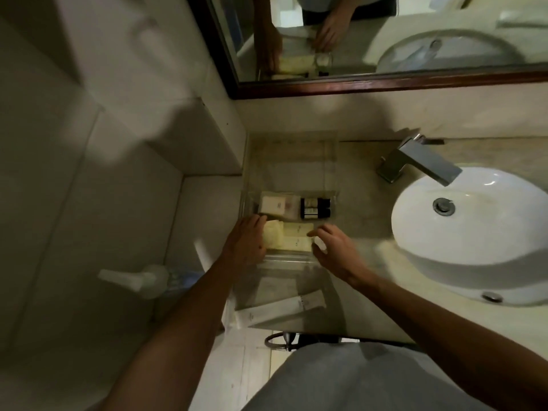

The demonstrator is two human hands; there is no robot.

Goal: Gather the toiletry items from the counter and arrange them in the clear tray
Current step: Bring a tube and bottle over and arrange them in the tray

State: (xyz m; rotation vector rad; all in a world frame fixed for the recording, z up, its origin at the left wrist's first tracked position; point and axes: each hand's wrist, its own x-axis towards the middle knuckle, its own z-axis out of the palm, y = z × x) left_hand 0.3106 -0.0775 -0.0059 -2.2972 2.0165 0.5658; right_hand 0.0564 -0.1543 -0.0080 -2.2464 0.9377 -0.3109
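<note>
Seen from above: a clear tray (pixel 292 161) on the counter (pixel 364 203), at 9 o'clock of the sink (pixel 474 232) and hard against the left wall. Held, in its far row, a white box (pixel 273 204) at left, a clear sachet (pixel 380 207)... Looked down on a clear tray (pixel 292 161) on the counter (pixel 364 203), at 9 o'clock of the sink (pixel 474 232) and hard against the left wall. Held in its far row a white box (pixel 273 204) at the left, a clear sachet (pixel 292 206) just beside it, and two black bottles (pixel 315 207) lying at 3 o'clock of the sachet, touching each other. Held in the next row, toward 6 o'clock, flat cream packets (pixel 296 238) side by side, with a crumpled cream pouch (pixel 271 237) at their 9 o'clock end.

Left hand (pixel 247 241) lay at the tray's left edge, palm down and fingers spread out flat, resting on the pouch and gripping nothing. Right hand (pixel 332 250) hovered at the 3 o'clock end of the packets, fingers curled about a small white bit (pixel 320 244); too blurred to tell whether truly pinched or only touched.

At 6 o'clock of the hands, near the counter's front edge, lay a long white tube (pixel 281 311), slanted, outside the filled rows; whether inside the tray's walls could not be told. Tap (pixel 421 161) stood at 11 o'clock of the sink, spout over the bowl. Mirror (pixel 385 40) at 12 o'clock gave back both hands and the packets. Blurred pale bottle (pixel 142 278) showed low at 9 o'clock, well apart from the tray.
</note>
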